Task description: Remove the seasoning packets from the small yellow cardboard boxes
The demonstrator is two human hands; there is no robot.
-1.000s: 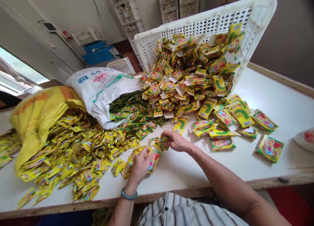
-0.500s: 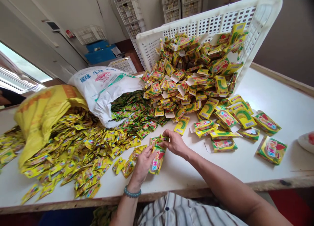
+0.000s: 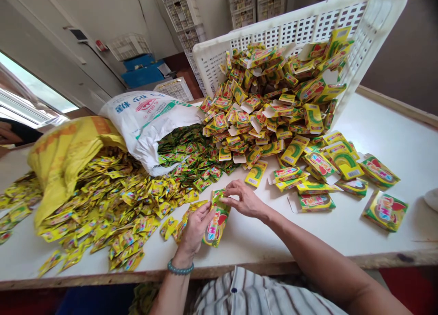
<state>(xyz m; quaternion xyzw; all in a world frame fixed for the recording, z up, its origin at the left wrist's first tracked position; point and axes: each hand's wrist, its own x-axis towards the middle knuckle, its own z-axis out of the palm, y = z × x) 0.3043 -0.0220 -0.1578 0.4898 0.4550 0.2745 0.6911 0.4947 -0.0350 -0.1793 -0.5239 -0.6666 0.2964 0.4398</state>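
Observation:
A yellow and green printed box point(image 3: 216, 226) is held near the table's front edge. My left hand point(image 3: 196, 226) grips its left side, thumb on the front. At the box's upper end, my right hand point(image 3: 242, 199) pinches a small green packet point(image 3: 218, 196), its fingertips right at the opening. How far the packet is inside cannot be made out. Small yellow packets point(image 3: 169, 227) lie just left of my left hand. Behind the hands spreads a heap of green packets point(image 3: 185, 151), beside a big heap of yellow packets point(image 3: 112, 196).
A tipped white basket point(image 3: 371, 41) spills many boxes point(image 3: 267, 110) onto the white table point(image 3: 267, 242). Loose boxes point(image 3: 386, 210) lie at the right. A white sack point(image 3: 147, 119) and a yellow sack point(image 3: 65, 146) stand open at the left. At the far left edge, a person's arm point(image 3: 10, 131) shows.
The view has shifted slightly, moving the table's contents a little to the right. My right fingers have changed their hold at the box's top, and the box sits slightly lower.

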